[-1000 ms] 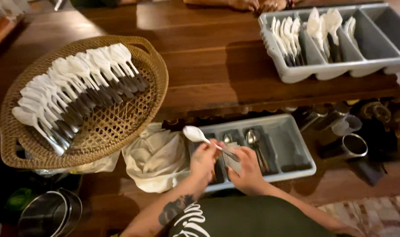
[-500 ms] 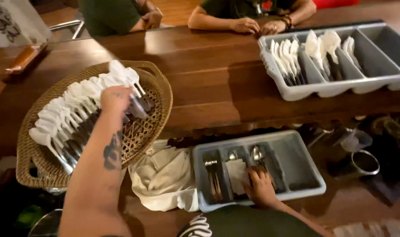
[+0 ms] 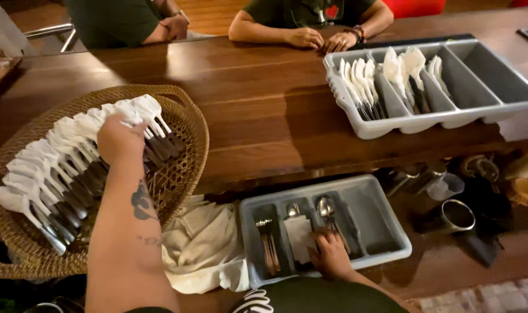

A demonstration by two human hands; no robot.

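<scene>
The left hand [image 3: 118,138] rests knuckles-up on the row of napkin-wrapped cutlery [image 3: 61,156] fanned across the round wicker basket [image 3: 186,124], its fingers curled down among the white bundles; whether it has hold of one cannot be told from this angle. The right hand [image 3: 330,255] lies low in the grey cutlery tray [image 3: 386,232] near the body, fingers bent beside a small stack of white napkins [image 3: 299,235] and the loose spoons [image 3: 326,207], forks [image 3: 266,243] alongside. A crumpled white cloth [image 3: 203,246] sits between basket and tray. On the wooden counter [image 3: 264,110] stands a second grey tray [image 3: 484,81] holding more wrapped sets, with other people's hands [image 3: 322,39] beyond.
</scene>
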